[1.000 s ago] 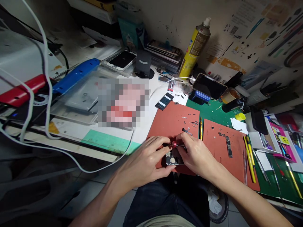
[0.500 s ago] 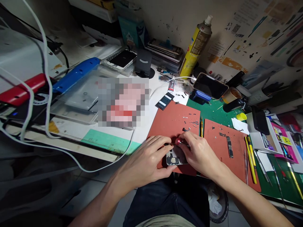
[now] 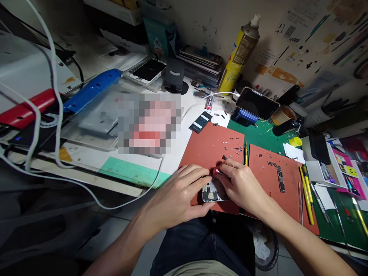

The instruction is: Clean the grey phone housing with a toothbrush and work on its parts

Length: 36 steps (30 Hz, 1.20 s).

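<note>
An opened phone body [image 3: 212, 191] lies on the near edge of a red work mat [image 3: 207, 149]. My left hand [image 3: 175, 195] wraps around its left side, fingers curled against it. My right hand [image 3: 243, 184] pinches a small red-tipped screwdriver [image 3: 217, 172] and holds its point down on the phone's upper end. Tiny screws and small metal parts [image 3: 231, 147] are scattered on the mat just beyond my fingers.
A second red mat [image 3: 273, 180] with a circuit board [image 3: 280, 178] lies to the right, a yellow-handled tool [image 3: 245, 151] between the mats. Yellow tools [image 3: 306, 191], a propped phone [image 3: 257, 103], a yellow spray can [image 3: 240, 51], stacked phones [image 3: 201, 65] and white cables [image 3: 57, 115] surround.
Both hands with the phone body have stayed nearly in place. The screwdriver's red tip has shifted slightly right along the phone's top edge.
</note>
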Each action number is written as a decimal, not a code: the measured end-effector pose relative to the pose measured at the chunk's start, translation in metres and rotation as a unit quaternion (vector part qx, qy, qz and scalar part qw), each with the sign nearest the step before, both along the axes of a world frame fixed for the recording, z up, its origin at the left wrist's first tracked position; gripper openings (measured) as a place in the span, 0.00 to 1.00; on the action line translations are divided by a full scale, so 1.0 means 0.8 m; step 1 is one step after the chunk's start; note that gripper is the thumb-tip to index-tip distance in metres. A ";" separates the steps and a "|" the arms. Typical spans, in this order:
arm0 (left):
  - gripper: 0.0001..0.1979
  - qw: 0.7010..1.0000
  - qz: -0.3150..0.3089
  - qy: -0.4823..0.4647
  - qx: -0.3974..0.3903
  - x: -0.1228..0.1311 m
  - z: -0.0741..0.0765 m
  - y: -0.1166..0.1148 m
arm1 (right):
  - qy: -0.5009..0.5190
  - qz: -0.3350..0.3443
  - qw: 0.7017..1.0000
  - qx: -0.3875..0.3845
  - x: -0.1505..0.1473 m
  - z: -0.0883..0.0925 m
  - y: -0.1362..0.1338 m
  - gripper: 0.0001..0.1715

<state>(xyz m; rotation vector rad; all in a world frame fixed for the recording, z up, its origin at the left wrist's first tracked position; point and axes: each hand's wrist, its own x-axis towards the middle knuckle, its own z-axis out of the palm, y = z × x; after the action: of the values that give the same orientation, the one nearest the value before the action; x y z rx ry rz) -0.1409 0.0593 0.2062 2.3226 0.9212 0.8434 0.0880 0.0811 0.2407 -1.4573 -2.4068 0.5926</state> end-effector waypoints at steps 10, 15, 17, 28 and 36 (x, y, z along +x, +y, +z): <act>0.21 1.000 0.003 -0.010 0.005 0.001 0.003 0.001 | -0.007 -0.016 0.998 -0.059 -0.005 0.011 0.008 0.19; 0.22 1.000 -0.001 -0.009 -0.001 0.000 0.003 0.001 | -0.017 -0.012 0.998 -0.057 -0.006 0.009 0.009 0.16; 0.22 1.000 -0.002 -0.012 -0.005 0.000 0.003 0.001 | -0.017 -0.013 0.998 -0.062 -0.007 0.008 0.009 0.16; 0.20 1.000 -0.003 -0.015 -0.014 0.000 0.005 0.002 | 0.099 -0.128 0.984 0.072 0.024 0.066 -0.003 0.11; 0.19 1.000 -0.006 -0.007 -0.020 0.000 0.003 0.000 | 0.243 -0.183 0.942 0.145 0.025 0.104 -0.072 0.09</act>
<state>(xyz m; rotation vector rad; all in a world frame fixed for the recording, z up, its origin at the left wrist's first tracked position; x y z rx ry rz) -0.1407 0.0597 0.2087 2.2822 0.9103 0.8281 0.1079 0.0235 0.3236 -1.3829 -1.7084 0.4210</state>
